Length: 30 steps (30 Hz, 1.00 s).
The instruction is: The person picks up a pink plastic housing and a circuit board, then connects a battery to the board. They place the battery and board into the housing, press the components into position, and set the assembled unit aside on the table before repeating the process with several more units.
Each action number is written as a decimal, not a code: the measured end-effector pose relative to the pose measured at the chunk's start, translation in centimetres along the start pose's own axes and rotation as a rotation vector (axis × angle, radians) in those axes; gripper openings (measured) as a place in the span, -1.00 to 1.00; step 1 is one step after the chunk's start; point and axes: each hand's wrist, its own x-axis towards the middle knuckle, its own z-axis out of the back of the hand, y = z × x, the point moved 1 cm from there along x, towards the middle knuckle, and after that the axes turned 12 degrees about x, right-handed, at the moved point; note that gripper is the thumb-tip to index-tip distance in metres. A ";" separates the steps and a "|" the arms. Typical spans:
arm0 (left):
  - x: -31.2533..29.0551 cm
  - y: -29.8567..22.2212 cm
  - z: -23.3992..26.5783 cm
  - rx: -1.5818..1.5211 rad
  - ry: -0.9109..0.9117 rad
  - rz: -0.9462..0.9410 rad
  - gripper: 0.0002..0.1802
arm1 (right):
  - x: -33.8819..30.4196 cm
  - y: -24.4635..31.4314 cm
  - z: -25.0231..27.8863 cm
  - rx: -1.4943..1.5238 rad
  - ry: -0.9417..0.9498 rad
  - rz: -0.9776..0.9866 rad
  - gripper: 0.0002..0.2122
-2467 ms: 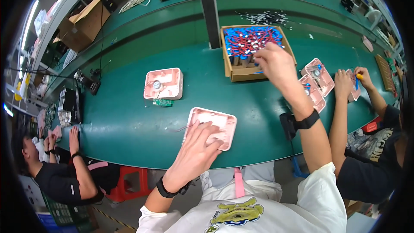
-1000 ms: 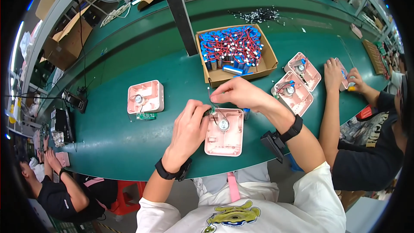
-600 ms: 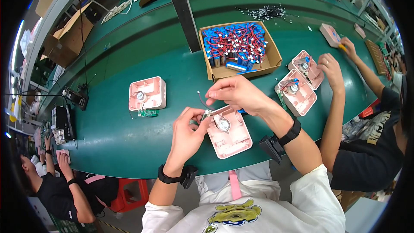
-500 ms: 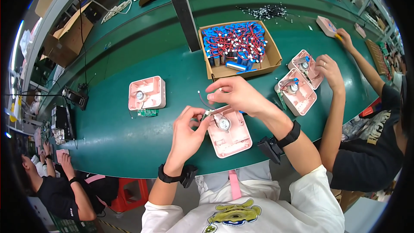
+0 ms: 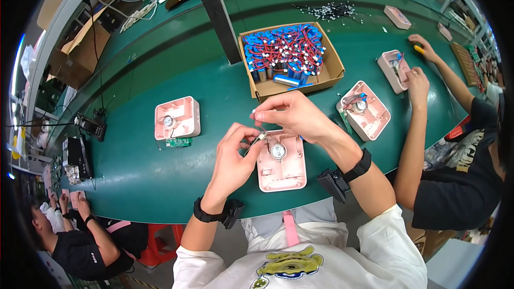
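Note:
A pink plastic housing (image 5: 282, 174) lies open side up on the bench in front of me, with a round silver speaker (image 5: 278, 152) inside. At its upper left corner my left hand (image 5: 231, 156) pinches a small circuit board (image 5: 261, 136), mostly hidden by the fingers. My right hand (image 5: 292, 116) is closed above the housing's top edge, thumb and forefinger gripping a thin wire (image 5: 259, 124) near its small connector end. The wire hangs down toward the board; whether the two are joined I cannot tell.
Behind my hands stands a cardboard box (image 5: 334, 77) of blue batteries with red and black leads. Another pink housing (image 5: 195, 120) with a green board (image 5: 179, 142) sits left; one more (image 5: 375, 123) lies right. A co-worker's hand (image 5: 417, 83) holds a pink housing (image 5: 390, 75).
My right hand has come slightly down and left, and its fingers have closed on the loose wire end. The co-worker on the right has moved one pink housing farther away.

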 end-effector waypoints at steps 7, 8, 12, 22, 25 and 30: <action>1.4 0.2 -0.6 0.000 -0.011 -0.070 -0.83 | -0.6 0.5 0.5 0.018 -0.013 0.024 -0.80; 1.5 0.3 -0.6 -0.001 -0.008 -0.067 -0.83 | -0.7 0.7 0.4 -0.007 -0.010 0.033 -0.81; 1.7 0.5 -0.6 -0.001 0.008 -0.062 -0.84 | -1.4 1.3 0.2 -0.010 -0.003 0.040 -0.84; 1.3 1.1 -0.4 -0.133 0.052 0.062 -0.72 | -4.6 1.3 -2.0 -0.780 -0.159 0.139 -0.86; 1.1 0.7 -0.3 -0.085 0.022 -0.001 -0.70 | -4.2 0.5 -1.9 -0.793 -0.196 0.168 -0.85; 0.6 -0.3 -0.3 0.042 -0.034 -0.099 -0.72 | -4.2 0.3 -2.2 -0.852 -0.205 0.178 -0.87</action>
